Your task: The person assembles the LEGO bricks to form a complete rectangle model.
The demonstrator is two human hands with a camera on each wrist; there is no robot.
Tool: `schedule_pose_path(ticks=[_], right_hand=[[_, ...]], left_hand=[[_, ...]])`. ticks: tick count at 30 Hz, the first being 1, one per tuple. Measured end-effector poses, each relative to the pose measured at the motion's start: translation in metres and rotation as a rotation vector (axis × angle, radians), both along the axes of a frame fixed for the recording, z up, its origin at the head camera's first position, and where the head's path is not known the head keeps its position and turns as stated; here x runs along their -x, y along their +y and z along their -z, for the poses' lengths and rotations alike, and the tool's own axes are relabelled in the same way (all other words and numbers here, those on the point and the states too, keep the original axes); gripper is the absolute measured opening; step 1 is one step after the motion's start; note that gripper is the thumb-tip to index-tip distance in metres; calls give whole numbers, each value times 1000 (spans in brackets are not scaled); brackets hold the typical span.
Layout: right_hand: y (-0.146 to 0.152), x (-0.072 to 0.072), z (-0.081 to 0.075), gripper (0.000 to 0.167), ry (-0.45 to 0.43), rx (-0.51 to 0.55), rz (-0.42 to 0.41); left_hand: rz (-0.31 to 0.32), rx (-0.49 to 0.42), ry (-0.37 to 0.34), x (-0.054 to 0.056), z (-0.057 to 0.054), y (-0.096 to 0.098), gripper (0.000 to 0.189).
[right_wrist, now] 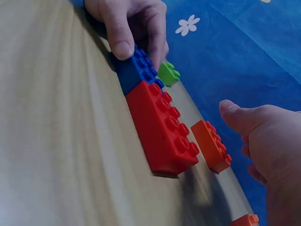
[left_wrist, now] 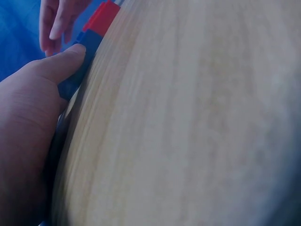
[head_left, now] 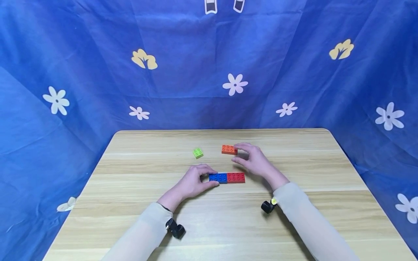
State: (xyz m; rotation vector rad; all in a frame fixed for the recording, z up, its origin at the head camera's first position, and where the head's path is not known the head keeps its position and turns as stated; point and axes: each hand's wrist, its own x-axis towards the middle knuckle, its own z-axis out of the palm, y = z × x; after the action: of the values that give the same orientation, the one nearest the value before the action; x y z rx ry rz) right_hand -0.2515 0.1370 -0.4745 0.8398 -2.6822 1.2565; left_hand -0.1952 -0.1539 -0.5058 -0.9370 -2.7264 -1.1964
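In the head view, my left hand (head_left: 195,180) pinches the left end of a blue toy brick (head_left: 218,177), thumb on the near side and fingers on the far side. A red brick (head_left: 236,177) lies end to end with the blue one, studs up. Behind them is an orange brick (head_left: 229,149), its right end overlapped by the fingertips of my right hand (head_left: 256,159). Thumb and fingers of that hand are spread apart. From the right wrist view, the right thumb (right_wrist: 233,110) is clear of the orange brick, which sits on the table.
A small lime green brick (head_left: 197,153) stands at the back, left of the orange one. Another orange piece (right_wrist: 245,220) shows at the bottom edge of the right wrist view. The wooden table (head_left: 228,224) ends at a blue flowered cloth (head_left: 183,83).
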Motion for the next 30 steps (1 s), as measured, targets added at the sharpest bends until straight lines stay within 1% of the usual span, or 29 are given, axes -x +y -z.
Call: schedule_pose_path(ticks=[5,8,12,16,23,30], right_hand=[[-7,15,2,62,-73,-82,46],[-10,21,5,64,-101,-113,59],[-14,30,10,64,-121,-126,65],[-18,36,14,60,-127,-139,71],[-21,38,20,51,-106,-141,96],[-23,39,23,47,-89,-125,103]], left_hand=[[-6,3,5,-1,2,-1,36],[-5,3,13,-2,3,-1,36],[-2,2,16,-2,5,-1,36],[-3,3,8,-1,5,0,37],[3,-4,37,0,4,0,37],[2,3,35,0,5,0,38]])
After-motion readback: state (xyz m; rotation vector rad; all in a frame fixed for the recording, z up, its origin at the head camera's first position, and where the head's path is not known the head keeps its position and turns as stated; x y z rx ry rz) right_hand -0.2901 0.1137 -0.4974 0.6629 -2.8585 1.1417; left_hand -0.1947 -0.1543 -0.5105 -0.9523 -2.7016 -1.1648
